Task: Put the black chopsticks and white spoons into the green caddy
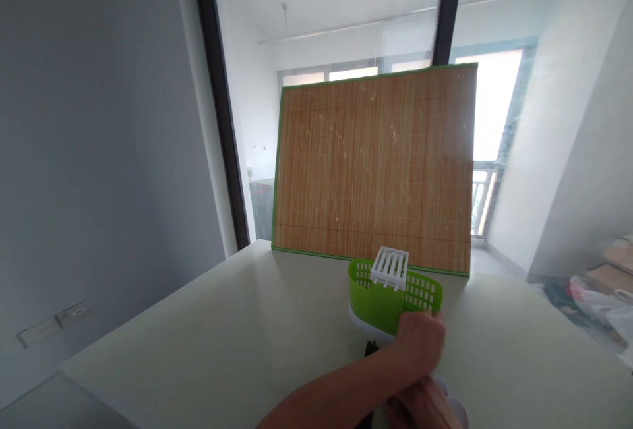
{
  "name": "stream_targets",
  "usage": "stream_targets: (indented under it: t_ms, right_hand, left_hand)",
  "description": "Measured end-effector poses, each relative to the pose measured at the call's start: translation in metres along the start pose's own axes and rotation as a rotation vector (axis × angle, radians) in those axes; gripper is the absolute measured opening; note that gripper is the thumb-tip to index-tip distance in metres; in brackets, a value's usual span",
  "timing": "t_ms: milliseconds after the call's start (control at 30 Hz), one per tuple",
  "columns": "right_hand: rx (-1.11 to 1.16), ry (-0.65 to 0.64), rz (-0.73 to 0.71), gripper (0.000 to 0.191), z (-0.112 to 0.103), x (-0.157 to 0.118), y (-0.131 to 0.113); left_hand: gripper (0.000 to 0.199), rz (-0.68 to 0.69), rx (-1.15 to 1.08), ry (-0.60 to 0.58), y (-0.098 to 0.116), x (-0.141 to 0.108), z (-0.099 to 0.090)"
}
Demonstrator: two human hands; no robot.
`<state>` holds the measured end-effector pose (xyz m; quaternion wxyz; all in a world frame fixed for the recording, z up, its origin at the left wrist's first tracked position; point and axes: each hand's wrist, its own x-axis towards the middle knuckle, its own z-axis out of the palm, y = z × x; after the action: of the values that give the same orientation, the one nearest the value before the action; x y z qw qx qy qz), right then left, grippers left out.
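On the bench [222,330], the green basket [373,307] stands upright, its white rack [390,267] seemingly already seated across it, dark sticks [370,348] outside it, the left hand [422,338] curled at its right end, the right hand [420,406] half hidden below, both grips impossible to tell.
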<state>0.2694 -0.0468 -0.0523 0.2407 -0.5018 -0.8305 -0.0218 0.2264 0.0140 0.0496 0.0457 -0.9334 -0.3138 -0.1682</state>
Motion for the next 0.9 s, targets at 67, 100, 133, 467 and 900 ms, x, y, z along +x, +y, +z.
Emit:
stream_targets:
  t_ms: [67,100,133,467,900]
  right_hand:
    - [-0.031,0.014,0.01,0.017,0.001,0.0,0.003]
    - [-0.04,0.026,0.003,0.017,0.002,0.0,0.004]
    - [-0.042,0.038,-0.01,0.016,0.003,0.001,0.005]
    - [-0.053,-0.097,-0.028,0.013,-0.011,0.007,0.0]
    - [-0.146,-0.298,-0.032,0.021,-0.001,0.033,-0.012]
  left_hand:
    - [0.028,0.017,-0.116,0.078,-0.005,-0.015,-0.007]
    - [0.033,0.005,-0.186,0.118,-0.01,-0.025,-0.009]
    - [0.035,-0.025,-0.257,0.146,-0.016,-0.037,-0.011]
    - [0.021,-0.44,-0.31,-0.149,-0.099,-0.151,0.006]
    - [0.013,-0.377,-0.348,-0.145,-0.105,-0.16,0.027]
